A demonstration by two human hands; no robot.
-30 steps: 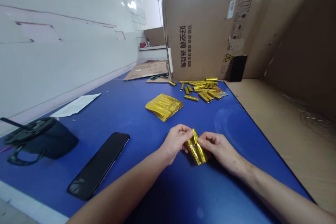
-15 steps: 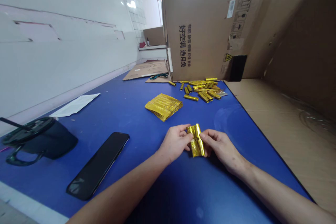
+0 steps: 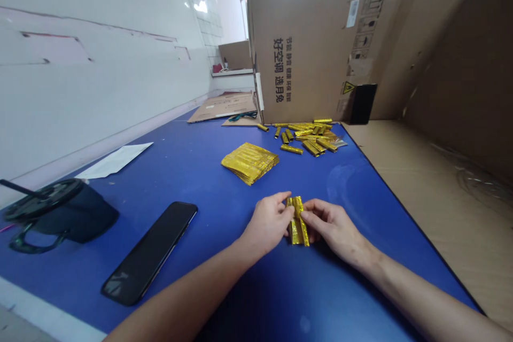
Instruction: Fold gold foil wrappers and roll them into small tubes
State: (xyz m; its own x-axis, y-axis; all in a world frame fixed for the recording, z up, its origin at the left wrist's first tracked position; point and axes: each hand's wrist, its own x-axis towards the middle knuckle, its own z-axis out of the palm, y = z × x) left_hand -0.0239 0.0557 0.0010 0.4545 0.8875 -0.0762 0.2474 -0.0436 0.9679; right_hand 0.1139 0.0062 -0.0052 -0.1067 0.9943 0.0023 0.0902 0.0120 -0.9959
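Between my two hands is a small sheet of shiny gold foil paper [image 3: 297,227], its long sides folded up toward the middle. My left hand [image 3: 272,219] pinches its left edge, with the thumb on top. On the opposite edge, the thumb and fingers of my right hand [image 3: 331,224] are closed; some fingertips are hidden behind the foil. Farther forward lies a stack of flat gold foil sheets [image 3: 250,162]. Beyond it, several folded gold foil pieces [image 3: 315,147], shaped like narrow tubes, are heaped near the cardboard box.
On the blue table [image 3: 192,272], a black phone [image 3: 150,251] and a dark lidded mug [image 3: 72,211] with a straw stand to the left. A white paper [image 3: 116,160] lies by the wall. A large cardboard box [image 3: 316,59] rises at the back, and cardboard [image 3: 425,187] borders the right edge.
The foil in my hands has shifted slightly nearer me and its folded sides have come closer together. My left index finger is now raised over its top edge.
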